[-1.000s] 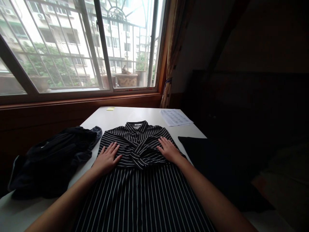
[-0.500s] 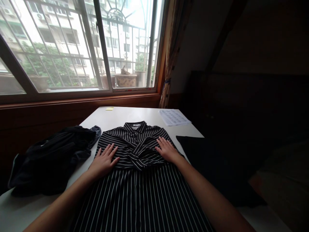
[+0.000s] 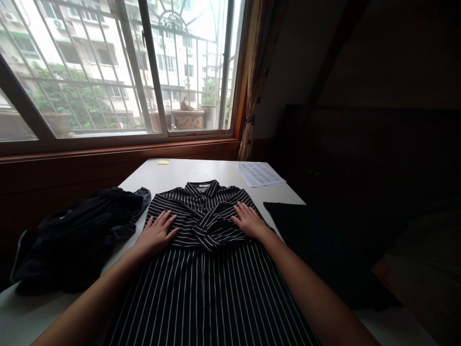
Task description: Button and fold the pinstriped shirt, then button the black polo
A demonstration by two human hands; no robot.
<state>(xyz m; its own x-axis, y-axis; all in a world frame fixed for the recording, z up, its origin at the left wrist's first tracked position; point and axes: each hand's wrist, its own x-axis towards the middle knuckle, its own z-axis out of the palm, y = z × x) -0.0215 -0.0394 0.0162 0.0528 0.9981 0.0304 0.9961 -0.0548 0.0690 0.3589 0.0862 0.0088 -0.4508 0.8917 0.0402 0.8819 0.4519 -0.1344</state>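
Note:
A black shirt with white stripes [image 3: 209,288] lies front up on the white table [image 3: 201,169], its collar toward the window. Both sleeves are folded in across the chest, with the cuffs crossing near the middle. My left hand [image 3: 155,233] rests flat on the folded sleeve at the shirt's left side, fingers spread. On the opposite side my right hand [image 3: 249,221] lies flat on the other sleeve, its fingers stretched out. The shirt's lower hem runs out of view at the bottom.
A heap of dark clothing [image 3: 79,235] sits left of the shirt. Dark folded cloth [image 3: 317,250] lies to the right. Printed sheets [image 3: 261,174] and a yellow sticky note [image 3: 163,162] are at the table's far end, below a barred window [image 3: 194,72] with a curtain [image 3: 252,96].
Hardly anything differs. My left hand has shifted very slightly up on the shirt; my right hand stays in place.

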